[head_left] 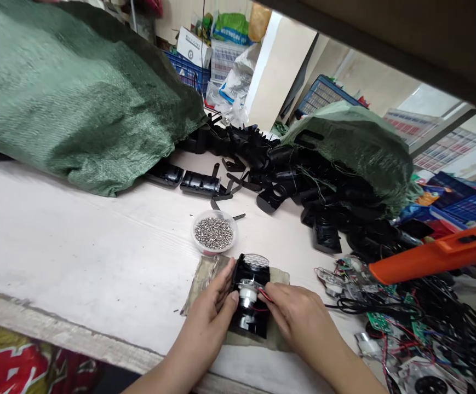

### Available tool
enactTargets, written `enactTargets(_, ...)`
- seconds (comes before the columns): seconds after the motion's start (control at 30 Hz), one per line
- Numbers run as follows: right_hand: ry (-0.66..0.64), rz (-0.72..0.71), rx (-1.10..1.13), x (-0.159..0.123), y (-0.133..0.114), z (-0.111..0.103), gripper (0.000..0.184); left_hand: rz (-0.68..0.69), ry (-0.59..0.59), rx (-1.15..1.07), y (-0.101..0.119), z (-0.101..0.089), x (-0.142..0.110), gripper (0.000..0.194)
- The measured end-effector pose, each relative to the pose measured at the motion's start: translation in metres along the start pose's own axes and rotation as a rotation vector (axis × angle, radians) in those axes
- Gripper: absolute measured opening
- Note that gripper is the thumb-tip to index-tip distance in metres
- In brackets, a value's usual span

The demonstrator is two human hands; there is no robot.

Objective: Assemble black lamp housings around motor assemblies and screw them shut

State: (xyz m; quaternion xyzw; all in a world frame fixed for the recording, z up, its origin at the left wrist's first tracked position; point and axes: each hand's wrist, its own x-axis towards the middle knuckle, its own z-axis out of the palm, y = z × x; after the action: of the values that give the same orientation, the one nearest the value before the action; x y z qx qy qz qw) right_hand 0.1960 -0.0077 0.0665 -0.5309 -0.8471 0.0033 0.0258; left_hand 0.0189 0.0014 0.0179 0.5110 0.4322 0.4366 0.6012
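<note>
A black plastic housing (pixel 251 324) with a round mesh grille at its far end lies on a worn cloth pad (pixel 279 276). Inside it sits a small motor (pixel 247 294) with a white body and metal top. My left hand (pixel 212 306) grips the housing along its left side, thumb over the edge. From the right, my right hand (pixel 297 309) pinches red wires (pixel 264 295) beside the motor; its fingertips are partly hidden. Just beyond the pad stands a round clear tub (pixel 214 232) of small metal screws.
Black plastic housings and handles (pixel 279 169) are heaped at the back, spilling from green woven sacks (pixel 85 93). On the right lie wired motors and green circuit boards (pixel 379 320) with black cords. An orange tool-like object (pixel 439 251) juts in above them. A shelf edge (pixel 369 44) overhangs.
</note>
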Motion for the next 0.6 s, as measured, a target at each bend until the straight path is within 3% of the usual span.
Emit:
enactTargets(0.17,0.078,-0.008,0.016,-0.003,0.001,0.0,0.016,0.071,-0.088,0.235,-0.007,0.0,-0.008,0.08)
enactTargets(0.37,0.197,-0.025,0.074,-0.006,0.008,-0.031,0.022,0.045,-0.116,0.379,-0.002,0.0,-0.01,0.086)
enactTargets(0.47,0.121,-0.072,-0.014,-0.003,0.007,-0.038,0.021,0.011,-0.114,0.377,0.002,0.001,-0.009,0.09)
enactTargets(0.6,-0.002,-0.129,-0.059,0.007,0.001,-0.031,0.02,0.027,-0.105,0.373,0.001,0.001,-0.009,0.094)
